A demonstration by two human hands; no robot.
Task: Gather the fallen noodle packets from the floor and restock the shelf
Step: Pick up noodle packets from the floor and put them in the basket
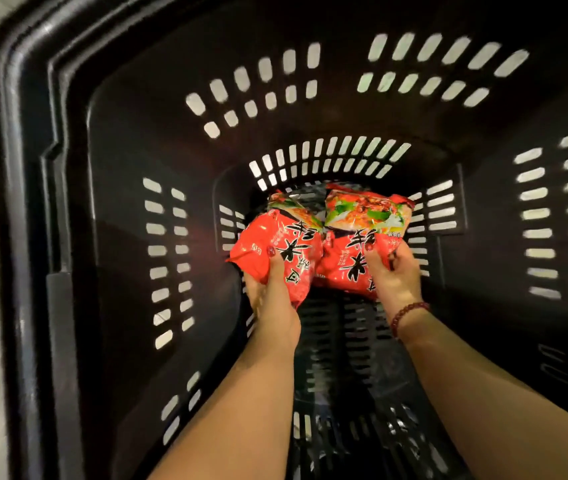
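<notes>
The red left noodle packet (286, 237) and right noodle packet (362, 233), black-lettered and touching side by side, hang deep inside a black slotted basket (119, 174). The left hand (270, 296) grips one, thumb on its face. The right hand (393, 277) clasps the other's lower edge. The basket walls crowd both sides.

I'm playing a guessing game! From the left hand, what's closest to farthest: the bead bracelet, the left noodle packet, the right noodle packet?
1. The left noodle packet, gripped by the left hand.
2. The right noodle packet, just beside it.
3. The bead bracelet, on the right wrist.
</notes>
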